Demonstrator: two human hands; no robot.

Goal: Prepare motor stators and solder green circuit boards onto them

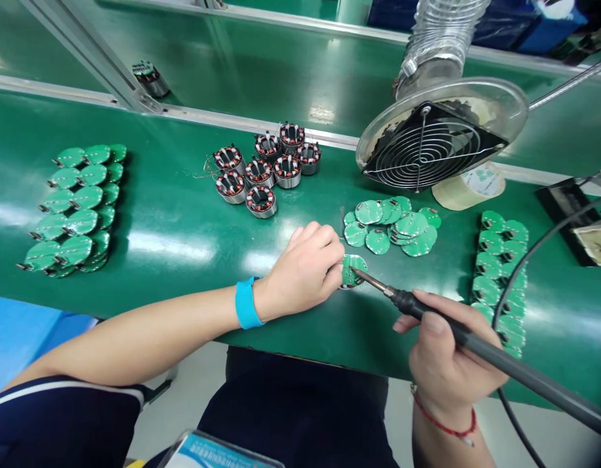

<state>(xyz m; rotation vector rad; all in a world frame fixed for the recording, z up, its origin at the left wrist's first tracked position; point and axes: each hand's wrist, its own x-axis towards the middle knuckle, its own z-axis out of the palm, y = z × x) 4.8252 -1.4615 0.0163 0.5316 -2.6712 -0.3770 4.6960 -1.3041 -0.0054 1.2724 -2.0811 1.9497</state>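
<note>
Near the table's front, my left hand [307, 266] is closed on the left edge of a round green circuit board [352, 276], its fingertips partly hidden. My right hand [447, 351] grips a black soldering iron [469, 341] from the right. The iron's metal tip rests on or just above the board's face; actual contact cannot be made out. Behind the board lies a loose pile of similar boards [412, 224]. Several copper-wound ring coils [259, 172] stand upright to the upper left of my left hand.
A fume extractor fan [422, 153] hangs low at the back right. Stacked board rows stand at the far left [80, 221] and right [500, 260]. A tape roll [471, 185] sits behind. The iron's cable [529, 250] crosses the right side near a black stand [568, 214].
</note>
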